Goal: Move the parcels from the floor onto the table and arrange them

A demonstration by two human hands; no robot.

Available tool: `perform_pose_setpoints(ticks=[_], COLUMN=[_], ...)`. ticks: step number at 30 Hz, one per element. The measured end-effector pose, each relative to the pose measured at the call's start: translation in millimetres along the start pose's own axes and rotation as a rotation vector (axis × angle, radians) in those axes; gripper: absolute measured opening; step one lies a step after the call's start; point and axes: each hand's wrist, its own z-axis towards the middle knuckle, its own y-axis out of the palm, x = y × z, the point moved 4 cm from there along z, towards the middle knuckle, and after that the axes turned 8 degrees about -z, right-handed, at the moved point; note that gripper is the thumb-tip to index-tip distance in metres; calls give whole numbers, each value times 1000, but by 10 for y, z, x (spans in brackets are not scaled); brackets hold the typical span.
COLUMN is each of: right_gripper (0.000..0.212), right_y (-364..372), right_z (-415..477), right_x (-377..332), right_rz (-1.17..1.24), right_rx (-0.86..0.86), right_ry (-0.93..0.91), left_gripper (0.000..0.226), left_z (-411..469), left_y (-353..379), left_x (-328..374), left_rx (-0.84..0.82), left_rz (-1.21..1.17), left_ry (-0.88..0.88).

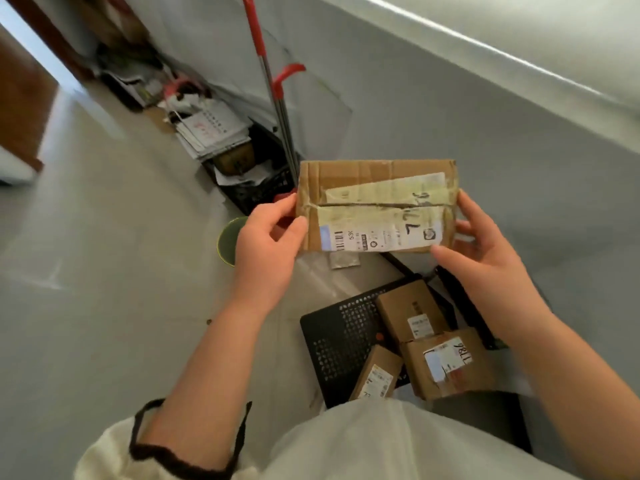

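Note:
A flat cardboard parcel (375, 202) with yellowed tape and a white shipping label is held up in the air in front of me. My left hand (268, 244) grips its left edge, thumb on the front face. My right hand (485, 254) grips its right edge with fingers curled behind it. Below, three smaller cardboard parcels lie in a black perforated basket (337, 341) on the floor: one at the back (410, 311), one at the right marked 1186 (448, 363), one at the front left (375, 374).
A white table surface (519, 36) runs along the upper right. A red-and-metal mop handle (273, 88) leans there. Papers and a calendar (211, 129) pile over a black crate (258, 188) along the wall. A green cup (228, 240) stands on the grey floor (114, 258).

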Motion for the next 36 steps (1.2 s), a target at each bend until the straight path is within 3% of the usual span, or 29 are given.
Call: perform_pose_setpoints(ticks=[7, 14, 17, 21, 25, 29, 32, 34, 36], right_gripper=[73, 68, 60, 51, 40, 47, 58, 57, 54], right_y=[100, 51, 42, 244, 537, 575, 453, 315, 181], right_z=[-347, -345, -262, -76, -32, -25, -49, -82, -160], right_x=[-458, -818, -840, -642, -449, -405, -539, -718, -993], right_rz=[-63, 56, 245, 681, 864, 896, 863, 721, 442], right_rx=[-2, 17, 58, -44, -140, -123, -15, 113, 260], right_ry=[-140, -246, -212, 38, 133, 115, 69, -31, -210], left_gripper=[34, 30, 32, 43, 39, 39, 41, 41, 37], left_z=[-330, -341, -383, -588, -837, -841, -771, -672, -529], left_y=[-316, -437, -423, -212, 66, 14, -124, -287, -494], left_x=[306, 655, 960, 1452, 1538, 1466, 1499, 1468, 1353], left_rx=[72, 172, 186, 190, 159, 138, 133, 169, 224], left_rz=[-21, -50, -20, 293, 561, 567, 488, 389, 205], left_ry=[48, 184, 395, 758, 959, 958, 942, 890, 705])
